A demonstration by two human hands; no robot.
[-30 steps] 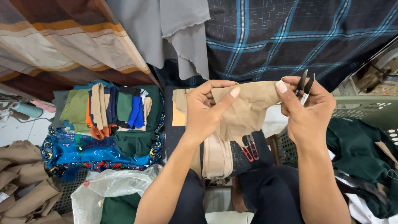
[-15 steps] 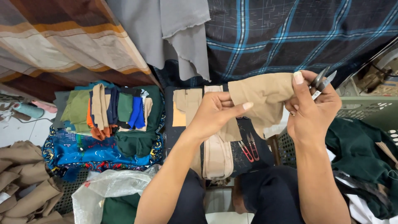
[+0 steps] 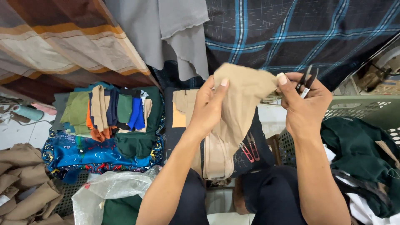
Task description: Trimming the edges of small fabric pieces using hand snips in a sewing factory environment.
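Tan cloth (image 3: 246, 96) pinched by both hands' fingers (image 3: 216, 89); green garments (image 3: 358, 154) in basket (image 3: 366, 106).

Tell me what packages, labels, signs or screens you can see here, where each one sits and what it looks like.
Clear plastic bag: bottom left, below the stack of folded cloth; crumpled, see-through whitish, slumped open.
Plastic basket: right edge, beside the right hand; pale green, perforated wall, holds dark green cloth.
No labels, signs or screens show.
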